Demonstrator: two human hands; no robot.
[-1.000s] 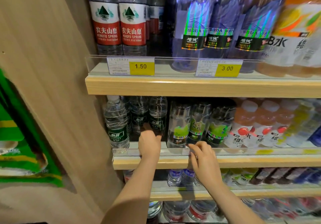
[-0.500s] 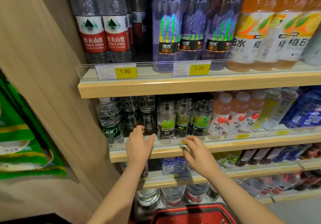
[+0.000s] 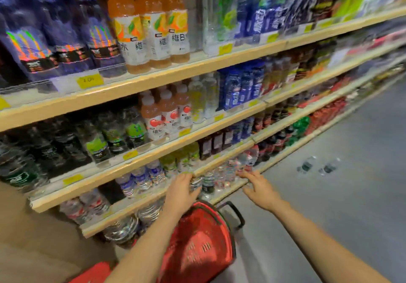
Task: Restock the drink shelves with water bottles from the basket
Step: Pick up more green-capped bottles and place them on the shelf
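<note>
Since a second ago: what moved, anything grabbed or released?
The view swung right and down, so the aisle floor and red basket now show. Both hands left the mid-shelf edge and dropped: left hand is now above the basket, right hand out over the floor by the lowest shelves. Nothing grabbed or released; fingers stay spread, both hands empty. Shelved bottles look unchanged.

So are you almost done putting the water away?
Hard to say. The shelves look well stocked already. Both hands are empty now: the left hand and right hand hover open above the red basket. Two bottles lying on the floor likely need shelving; the basket's contents are hidden.
</note>
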